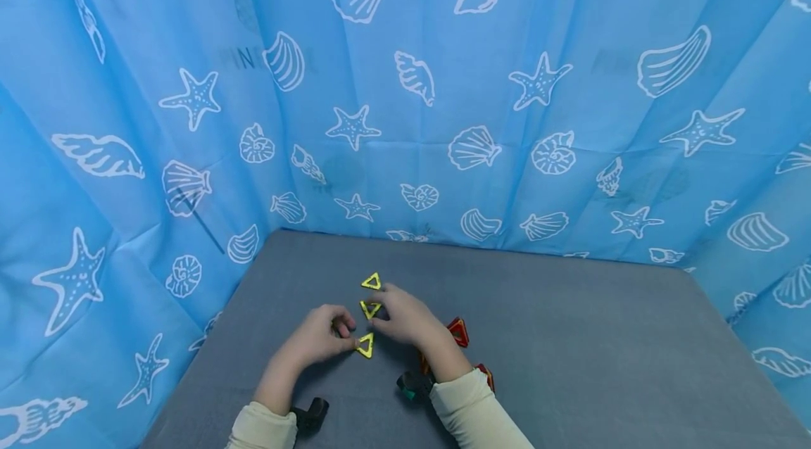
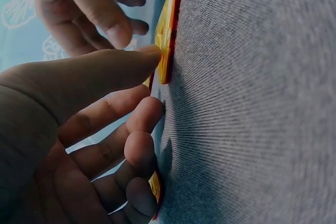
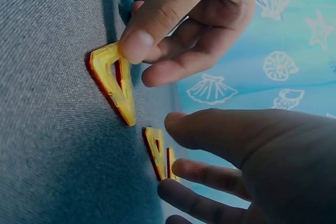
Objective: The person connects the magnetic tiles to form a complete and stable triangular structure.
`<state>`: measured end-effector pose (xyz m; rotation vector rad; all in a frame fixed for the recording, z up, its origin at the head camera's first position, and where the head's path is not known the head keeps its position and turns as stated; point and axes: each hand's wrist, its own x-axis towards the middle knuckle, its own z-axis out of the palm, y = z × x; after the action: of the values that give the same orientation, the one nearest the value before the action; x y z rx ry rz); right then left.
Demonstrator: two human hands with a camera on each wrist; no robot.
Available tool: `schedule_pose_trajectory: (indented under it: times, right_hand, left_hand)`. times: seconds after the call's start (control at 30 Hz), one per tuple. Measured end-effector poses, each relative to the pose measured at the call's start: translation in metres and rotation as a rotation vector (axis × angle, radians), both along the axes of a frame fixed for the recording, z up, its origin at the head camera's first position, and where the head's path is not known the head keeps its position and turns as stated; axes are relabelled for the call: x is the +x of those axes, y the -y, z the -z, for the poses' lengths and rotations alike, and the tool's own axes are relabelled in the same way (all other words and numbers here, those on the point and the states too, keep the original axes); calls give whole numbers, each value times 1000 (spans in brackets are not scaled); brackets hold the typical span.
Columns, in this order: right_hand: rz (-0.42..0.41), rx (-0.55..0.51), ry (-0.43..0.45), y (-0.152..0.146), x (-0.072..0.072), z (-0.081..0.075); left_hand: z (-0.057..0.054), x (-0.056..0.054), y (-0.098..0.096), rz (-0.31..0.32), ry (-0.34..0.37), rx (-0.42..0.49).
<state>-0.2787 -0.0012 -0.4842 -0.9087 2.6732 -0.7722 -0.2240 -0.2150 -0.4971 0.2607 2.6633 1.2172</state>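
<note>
Three yellow triangular magnetic tiles form a rough column on the grey tabletop. My left hand (image 1: 321, 336) pinches the corner of the nearest tile (image 1: 365, 345) between thumb and index finger, other fingers curled. In the right wrist view that tile (image 3: 113, 80) lies close to the cloth, its edge dark red. Over the middle tile (image 1: 370, 310) is my right hand (image 1: 405, 315), thumb and fingers spread apart beside it and partly covering it. The far tile (image 1: 372, 281) lies just beyond the right fingertips.
Red triangular tiles (image 1: 458, 332) lie right of my right forearm, and another red piece (image 1: 486, 375) is partly hidden by the sleeve. Dark wrist devices sit on both wrists. A blue shell-print curtain (image 1: 418, 118) borders the back and sides of the grey table (image 1: 602, 350).
</note>
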Motion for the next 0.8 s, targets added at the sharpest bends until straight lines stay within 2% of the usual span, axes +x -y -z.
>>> schedule_pose_trajectory:
  times: [0.33,0.53,0.8]
  right_hand:
    - [-26,62,8,1,-1,3]
    - [-2,68,8,-2,0,1]
    - [37,81,-26,-9,1,1]
  left_hand:
    - [1,0,0,22,-12,-10]
    - [0,2,1,21,-2,-23]
    - [-1,4,0,4,-27,-52]
